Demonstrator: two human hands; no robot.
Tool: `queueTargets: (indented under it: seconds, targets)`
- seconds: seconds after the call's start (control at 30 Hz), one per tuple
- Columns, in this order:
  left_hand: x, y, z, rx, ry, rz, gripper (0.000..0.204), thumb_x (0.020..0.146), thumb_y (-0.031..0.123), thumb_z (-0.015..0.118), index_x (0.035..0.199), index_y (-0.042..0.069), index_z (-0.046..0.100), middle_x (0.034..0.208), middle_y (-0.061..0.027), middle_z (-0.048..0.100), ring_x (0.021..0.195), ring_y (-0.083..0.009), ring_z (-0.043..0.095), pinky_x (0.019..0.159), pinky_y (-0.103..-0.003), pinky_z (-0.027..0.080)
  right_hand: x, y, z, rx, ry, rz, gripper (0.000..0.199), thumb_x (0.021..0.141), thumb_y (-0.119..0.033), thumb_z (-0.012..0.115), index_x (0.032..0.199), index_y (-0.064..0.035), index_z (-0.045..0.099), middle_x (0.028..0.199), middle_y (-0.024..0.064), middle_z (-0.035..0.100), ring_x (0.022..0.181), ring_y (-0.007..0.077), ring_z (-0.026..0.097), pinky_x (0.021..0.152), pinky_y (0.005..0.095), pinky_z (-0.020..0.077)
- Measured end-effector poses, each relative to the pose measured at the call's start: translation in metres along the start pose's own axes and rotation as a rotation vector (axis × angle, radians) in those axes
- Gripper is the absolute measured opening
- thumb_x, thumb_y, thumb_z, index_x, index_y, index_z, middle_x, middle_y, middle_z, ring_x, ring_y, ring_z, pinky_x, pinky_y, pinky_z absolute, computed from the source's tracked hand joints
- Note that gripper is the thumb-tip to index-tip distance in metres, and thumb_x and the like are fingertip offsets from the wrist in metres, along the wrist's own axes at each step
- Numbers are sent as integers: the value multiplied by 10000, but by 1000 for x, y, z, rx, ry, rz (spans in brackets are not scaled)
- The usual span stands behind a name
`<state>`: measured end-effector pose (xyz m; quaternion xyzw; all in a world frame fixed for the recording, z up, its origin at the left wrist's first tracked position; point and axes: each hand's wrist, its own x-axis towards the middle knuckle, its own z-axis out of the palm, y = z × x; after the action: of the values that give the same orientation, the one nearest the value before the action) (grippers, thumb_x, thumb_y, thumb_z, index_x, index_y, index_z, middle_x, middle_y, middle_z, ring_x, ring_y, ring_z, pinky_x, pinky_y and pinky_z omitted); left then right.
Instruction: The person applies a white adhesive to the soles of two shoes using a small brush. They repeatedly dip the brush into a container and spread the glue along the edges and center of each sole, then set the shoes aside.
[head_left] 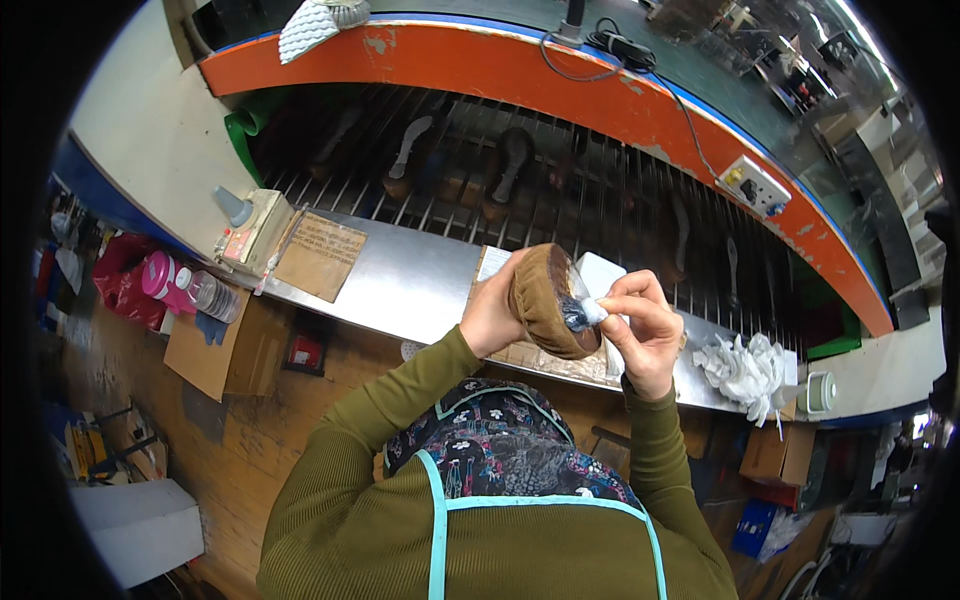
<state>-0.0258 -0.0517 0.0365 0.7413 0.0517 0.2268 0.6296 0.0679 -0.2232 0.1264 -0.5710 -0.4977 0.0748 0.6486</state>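
Note:
My left hand (494, 312) is wrapped round the side of a brown suede shoe (543, 312), held over the metal ledge with its underside turned to the right. The suede is gathered in folds toward that underside. Between the thumb and fingers of my right hand (645, 330) a small white wad (592, 311), perhaps cloth, is pinched. It touches a dark, bluish, shiny patch (572, 310) on the shoe's underside. Whether that patch is wet I cannot tell. Part of a white object (601, 272) shows behind the shoe, on the ledge.
A metal ledge (390, 285) runs along a roller conveyor (460, 215) carrying several shoes or soles. On the ledge lie brown cardboard (320, 257) and crumpled white cloth or paper (745, 372). A box with a grey nozzle (236, 207) stands left. An orange beam (480, 58) spans the conveyor.

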Motion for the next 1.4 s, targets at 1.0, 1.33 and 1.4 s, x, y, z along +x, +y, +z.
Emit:
queueTargets:
  seconds: [1.0, 1.33, 1.4]
  targets:
    - [-68, -44, -51, -983, -206, -586, 700, 695, -9, 772, 1330, 17, 477, 1291, -111, 560, 1199, -264, 522, 1047, -404, 403, -117, 132, -62, -197, 188, 797, 169, 842, -101, 707, 982, -9, 682, 848, 34, 659, 784, 94, 601, 712, 244, 483]
    - [-16, -3, -86, -1208, -281, 120, 958, 832, 534, 645, 1493, 81, 120, 1458, -211, 296, 1283, -363, 433, 1043, -531, 432, -168, 193, -37, -1284, 233, 481, 30, 795, -161, 693, 791, -135, 710, 780, 42, 625, 750, 234, 604, 792, 422, 320]
    - [-24, 10, -101, -1248, -320, -125, 901, 882, 516, 588, 1483, 42, 114, 1412, -277, 318, 1284, -424, 410, 1040, -535, 434, -167, 195, -38, -1340, 185, 426, 53, 801, -178, 687, 776, -135, 706, 754, 49, 606, 737, 236, 607, 791, 421, 318]
